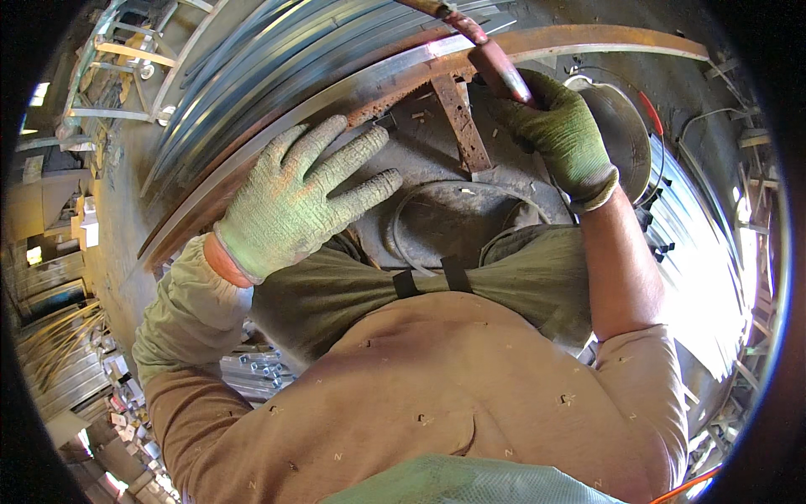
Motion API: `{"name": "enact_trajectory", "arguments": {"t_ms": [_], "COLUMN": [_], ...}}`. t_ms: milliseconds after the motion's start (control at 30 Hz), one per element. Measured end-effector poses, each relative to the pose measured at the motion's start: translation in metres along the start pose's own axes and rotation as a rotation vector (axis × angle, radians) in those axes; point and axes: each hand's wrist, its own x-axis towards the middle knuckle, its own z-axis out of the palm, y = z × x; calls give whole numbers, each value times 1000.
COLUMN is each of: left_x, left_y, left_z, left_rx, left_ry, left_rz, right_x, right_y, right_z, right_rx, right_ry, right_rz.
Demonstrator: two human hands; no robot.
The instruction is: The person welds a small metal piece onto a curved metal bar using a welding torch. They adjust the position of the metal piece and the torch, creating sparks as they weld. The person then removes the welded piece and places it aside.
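From the head camera, looking down past a tan shirt and olive trousers, the person's left hand (294,197), in a pale green knitted work glove, lies flat with fingers spread and unclenched on the long curved grey steel strip (277,139) that arcs across the scene, pressing it down rather than gripping it. The right hand (558,134), in a darker green glove, is clenched around the reddish-brown handle of a welding electrode holder (495,63), whose cable runs up out of the top edge; its tip sits at a bright glowing spot (449,60) on the strip, just above a rusty flat steel bracket (460,118) that stands beneath the strip. The step in hand looks like tacking the strip to that bracket, with the weld at the joint under way. The next move probably calls for holding the strip steady under the flat palm while the holder's tip keeps close to the seam. Bundles of shiny bent steel strips (252,59) lie beyond, and a round dark metal pan (621,126) sits just beside the right wrist.
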Motion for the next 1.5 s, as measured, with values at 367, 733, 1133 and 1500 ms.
{"name": "enact_trajectory", "arguments": {"t_ms": [367, 733, 1133, 1500], "left_x": [18, 26, 39, 47], "left_y": [20, 30, 0, -16], "left_z": [-25, -39, -81, -82], "left_rx": [2, 15, -625, -595], "left_ry": [-29, -10, -61, -277], "left_rz": [109, 168, 25, -91], "right_x": [-8, -6, 22, 57], "right_y": [-5, 5, 34, 27], "right_z": [-5, -2, 27, 104], "right_rx": [13, 10, -548, -915], "right_ry": [-60, -13, -475, -532], "right_rz": [-35, -95, 1, -227]}}
